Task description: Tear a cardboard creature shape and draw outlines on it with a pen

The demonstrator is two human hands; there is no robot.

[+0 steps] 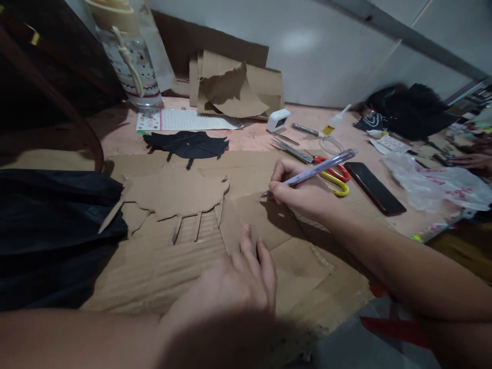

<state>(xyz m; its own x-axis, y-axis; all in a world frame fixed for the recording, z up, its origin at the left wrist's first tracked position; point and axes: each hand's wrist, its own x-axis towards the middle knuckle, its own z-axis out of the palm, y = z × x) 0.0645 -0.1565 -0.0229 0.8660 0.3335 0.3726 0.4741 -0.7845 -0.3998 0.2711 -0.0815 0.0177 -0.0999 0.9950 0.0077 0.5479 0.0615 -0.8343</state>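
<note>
My right hand (295,187) grips a purple pen (319,168), its tip on or just above a piece of cardboard (265,220). My left hand (246,277) lies over the near part of that piece, fingers stretched out and pressing down; some fingers are hidden behind the hand. To the left is a cardboard cutout (180,197) with a jagged lower edge and thin leg-like strips. Under these spreads a larger corrugated cardboard sheet (154,279). Beyond them rests a black cutout (186,145) with similar short strips.
Scissors (330,171) with red and yellow handles and a black phone (374,188) lie right of my right hand. A bottle (130,56), folded cardboard (238,92) and a small white device (278,120) stand behind. Black fabric (54,236) is at left, a plastic bag (434,179) at right.
</note>
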